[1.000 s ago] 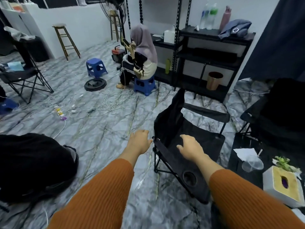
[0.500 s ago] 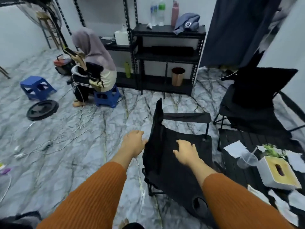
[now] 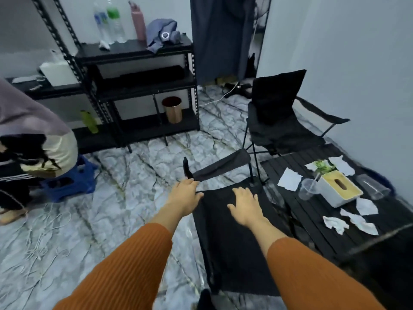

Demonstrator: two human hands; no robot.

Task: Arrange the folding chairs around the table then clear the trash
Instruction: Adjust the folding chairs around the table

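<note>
Fingers [image 3: 191, 183] of left hand [image 3: 184, 198] curled over top edge of folding chair [image 3: 225, 231] back, frame centre; grip closed on fabric. Right hand [image 3: 244, 208] lies palm-down on same chair back, fingers spread, holding nothing. Both arms reach fwd from bottom edge, orange ribbed sleeves.

Items, large to small:
- Shelving rack [image 3: 134, 86], black, upper left; bottles, cloth on top shelf.
- Second folding chair [image 3: 279, 121], black, open, upper right, just behind table.
- Table [image 3: 312, 222], black slatted, right; held chair just beside its left edge.
- Seated person [image 3: 33, 142], left edge, on blue stool [image 3: 71, 182].
- Tissue box [image 3: 337, 190], white, wood top, on table; small plant at its far end.
- Copper bin [image 3: 172, 109], rack's bottom shelf; contents not visible.
- Plastic cup [image 3: 307, 189], clear, w/ straw, touching box; looks empty.
- Paper scraps [image 3: 289, 179], white, torn, scattered around box.
</note>
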